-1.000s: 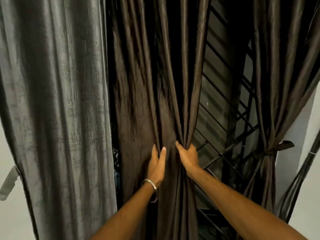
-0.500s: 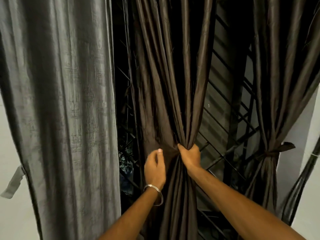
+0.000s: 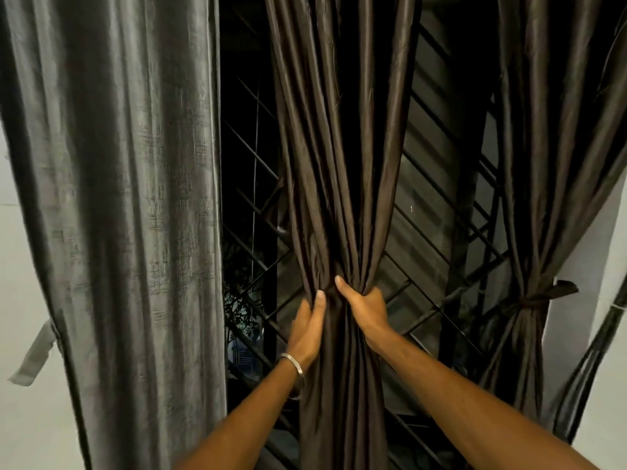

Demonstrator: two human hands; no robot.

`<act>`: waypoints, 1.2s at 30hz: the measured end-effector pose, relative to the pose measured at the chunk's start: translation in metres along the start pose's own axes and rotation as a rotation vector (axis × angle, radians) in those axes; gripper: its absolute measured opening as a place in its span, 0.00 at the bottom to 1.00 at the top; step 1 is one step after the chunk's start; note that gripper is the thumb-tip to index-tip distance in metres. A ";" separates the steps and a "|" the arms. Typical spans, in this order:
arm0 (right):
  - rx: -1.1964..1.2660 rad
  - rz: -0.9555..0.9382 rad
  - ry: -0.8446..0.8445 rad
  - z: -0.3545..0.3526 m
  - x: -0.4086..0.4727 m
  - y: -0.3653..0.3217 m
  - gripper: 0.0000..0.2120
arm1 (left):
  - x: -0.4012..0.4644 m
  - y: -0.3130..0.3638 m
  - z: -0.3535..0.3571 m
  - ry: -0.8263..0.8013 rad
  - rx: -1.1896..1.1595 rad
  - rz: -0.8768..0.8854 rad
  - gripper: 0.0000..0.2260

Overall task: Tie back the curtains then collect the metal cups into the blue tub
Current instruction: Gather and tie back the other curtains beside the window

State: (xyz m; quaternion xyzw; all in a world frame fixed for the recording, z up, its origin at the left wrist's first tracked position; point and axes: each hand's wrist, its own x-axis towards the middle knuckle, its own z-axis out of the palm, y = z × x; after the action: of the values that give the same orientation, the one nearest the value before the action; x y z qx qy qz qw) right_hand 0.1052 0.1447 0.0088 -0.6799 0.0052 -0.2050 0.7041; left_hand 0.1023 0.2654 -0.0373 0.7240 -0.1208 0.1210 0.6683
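Nearest the camera, two bare forearms are seen rising from six o'clock, the left one ringed at the wrist by a thin, smooth metal bangle. The brown curtain, a glossy, satin-like cloth falling in long narrow pleats, is gathered into a tight waist at the centre of the view. It is clasped there from both sides: the left hand is laid along its seven o'clock flank with the thumb pressed on the front folds and the fingers wrapped behind, while the right hand is clenched around the bunch from the four o'clock side, thumb stretched across the front. Below the hands the cloth hangs straight in a narrow column. At nine o'clock a grey curtain of coarser, slubbed weave hangs loose, a flat grey strap dangling from its outer edge against a pale wall. At three o'clock a second brown curtain is cinched by a knotted band of the same cloth. Farther back, a dark metal grille of crossed diagonal bars is seen. No cups and no tub are in view.
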 end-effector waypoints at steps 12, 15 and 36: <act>0.078 -0.007 -0.254 0.004 -0.011 -0.008 0.23 | -0.020 0.026 0.017 -0.110 0.263 0.166 0.49; 0.021 0.003 -0.131 0.005 -0.002 -0.008 0.22 | -0.016 0.033 0.011 0.015 0.296 0.183 0.35; -0.284 -0.026 -0.493 0.013 -0.005 -0.026 0.24 | 0.054 0.163 0.006 0.188 0.257 0.255 0.30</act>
State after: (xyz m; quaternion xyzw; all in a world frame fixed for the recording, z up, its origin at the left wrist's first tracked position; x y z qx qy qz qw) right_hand 0.0968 0.1593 0.0333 -0.8010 -0.1464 -0.0396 0.5791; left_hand 0.0979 0.2462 0.1337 0.7678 -0.1320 0.2862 0.5579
